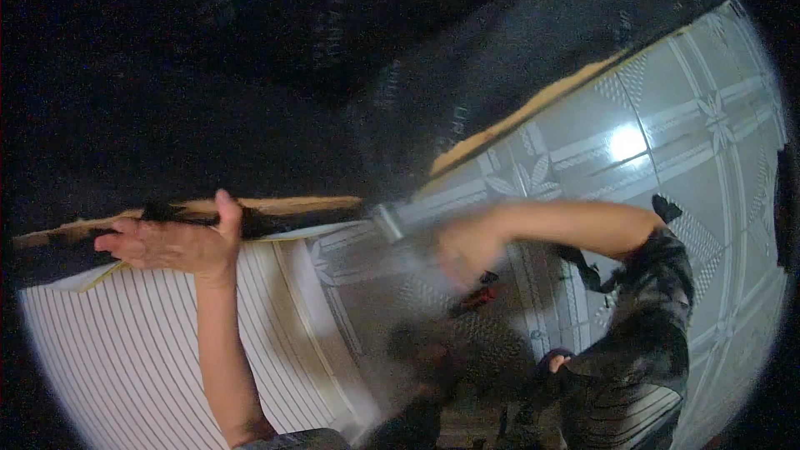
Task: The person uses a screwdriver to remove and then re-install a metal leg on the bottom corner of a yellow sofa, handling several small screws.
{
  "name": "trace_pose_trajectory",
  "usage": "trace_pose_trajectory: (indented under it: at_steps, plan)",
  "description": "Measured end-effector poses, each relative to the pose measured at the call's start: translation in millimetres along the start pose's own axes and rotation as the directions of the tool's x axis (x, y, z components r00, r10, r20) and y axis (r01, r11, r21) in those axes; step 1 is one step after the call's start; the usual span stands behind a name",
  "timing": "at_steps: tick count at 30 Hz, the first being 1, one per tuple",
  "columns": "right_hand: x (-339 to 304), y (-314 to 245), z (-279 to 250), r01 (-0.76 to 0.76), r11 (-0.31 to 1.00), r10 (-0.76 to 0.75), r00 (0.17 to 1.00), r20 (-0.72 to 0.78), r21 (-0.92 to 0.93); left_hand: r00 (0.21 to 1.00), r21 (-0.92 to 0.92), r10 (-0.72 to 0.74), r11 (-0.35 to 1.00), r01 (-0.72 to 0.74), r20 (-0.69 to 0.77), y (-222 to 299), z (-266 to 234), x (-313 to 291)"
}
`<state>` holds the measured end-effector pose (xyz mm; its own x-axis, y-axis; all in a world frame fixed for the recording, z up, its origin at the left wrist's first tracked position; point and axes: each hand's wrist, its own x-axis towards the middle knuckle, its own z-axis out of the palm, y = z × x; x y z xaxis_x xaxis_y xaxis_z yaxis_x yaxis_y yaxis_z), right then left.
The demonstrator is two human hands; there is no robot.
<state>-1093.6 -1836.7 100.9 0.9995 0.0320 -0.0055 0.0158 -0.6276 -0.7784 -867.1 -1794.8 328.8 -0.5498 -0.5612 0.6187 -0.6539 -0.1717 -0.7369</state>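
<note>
Left hand [179,246]: forearm up from lower edge, near vertical, wrist bent so hand lies sideways, fingers pointing left, thumb sticking up. Right hand [467,254]: arm comes in from right out of a dark sleeve [662,283], elbow bent, forearm roughly level, hand toward middle of view, motion-blurred.

Edges: large black fabric-covered piece [192,142] fills top and left, tan strip [312,202] along its lower edge; second tan strip [533,108] runs diagonally up right. Striped white sheet [92,350] lower left, just below the black piece, yellowish edging near left fingertips. Patterned tile floor [733,217] stretches right, bright reflection on it; open room between right forearm and diagonal strip. Small red item [479,298] just below right hand, detail unclear.

Fingers: left ones extended, thumb well apart, nothing gripped; they overlap the black piece's lower edge, contact can't be confirmed. Right ones too smeared, can't tell spread or grip. Blurred silvery object [387,222] beside right hand, near the black piece's corner; held or not, unclear.
</note>
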Motion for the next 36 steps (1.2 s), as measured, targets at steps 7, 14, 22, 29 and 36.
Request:
trace_pose_trajectory:
  at_steps: [7,14,22,29,36]
  plan:
    - [23.3,13.6,-3.6,-0.382,0.914,0.405,0.872,-0.275,0.136,0.999,0.006,-0.042,0.999,0.042,-0.013,3.6,2.5,-8.2]
    - [-127.6,-6.8,64.4,-0.451,0.865,0.495,0.699,-0.516,0.219,0.997,0.132,0.031,0.991,-0.021,-0.074,13.8,5.4,3.6]
    - [-284.7,-31.8,152.8,-0.907,0.151,0.474,-0.283,-0.834,0.394,0.992,0.088,0.083,0.993,-0.074,-0.097,14.1,0.2,8.2]
    - [-361.9,-1.9,192.1,-0.812,0.116,0.545,-0.429,-0.72,0.572,0.997,0.028,-0.028,0.999,0.03,-0.067,21.8,3.2,8.2]
    - [-236.0,-41.6,187.2,-0.762,0.502,0.609,-0.025,-0.793,0.409,0.999,0.094,0.028,0.995,-0.026,-0.018,10.4,9.6,-2.8]
